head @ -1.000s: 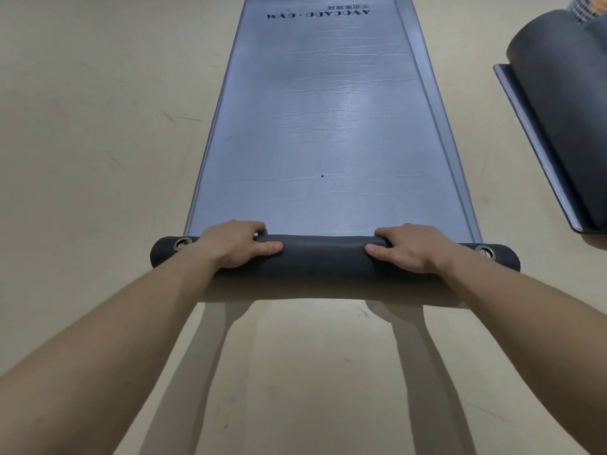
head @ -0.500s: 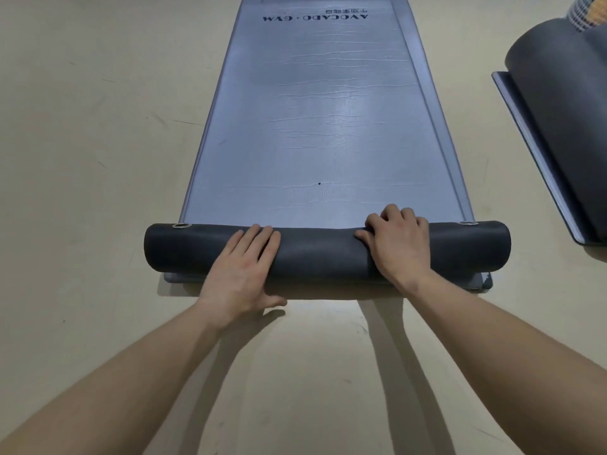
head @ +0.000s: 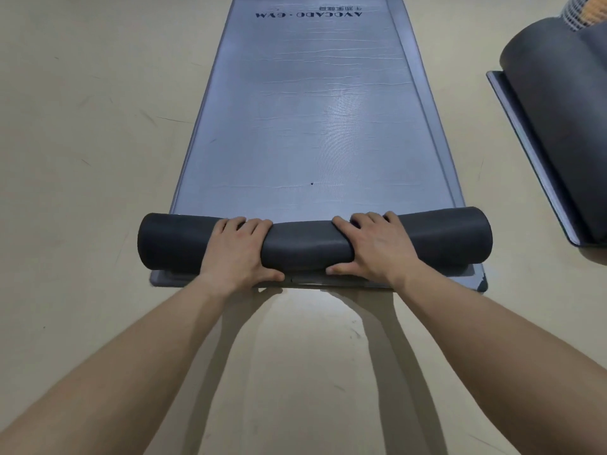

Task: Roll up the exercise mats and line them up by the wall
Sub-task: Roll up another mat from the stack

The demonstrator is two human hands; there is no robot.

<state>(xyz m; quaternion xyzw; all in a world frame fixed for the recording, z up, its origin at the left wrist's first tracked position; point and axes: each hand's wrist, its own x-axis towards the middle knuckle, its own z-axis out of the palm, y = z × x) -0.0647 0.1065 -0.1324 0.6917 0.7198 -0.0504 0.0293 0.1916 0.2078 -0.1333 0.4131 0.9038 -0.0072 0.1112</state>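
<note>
On the pale floor, just below centre toward six o'clock, the exercise mat is found with its near end wound into a dark roll; the flat remainder runs off toward twelve o'clock. The roll is gripped by the left hand and right hand, set either side of its middle, fingers curled over the top and thumbs pressed against the near side, presumably so the turns are kept tight and even. A flat strip lies under the roll's near side; how it joins cannot be told. Fingertips are hidden behind the roll. At two o'clock a second mat, partly rolled, is cut off by the frame edge, and a netted object beyond it is too cropped to be identified.
</note>
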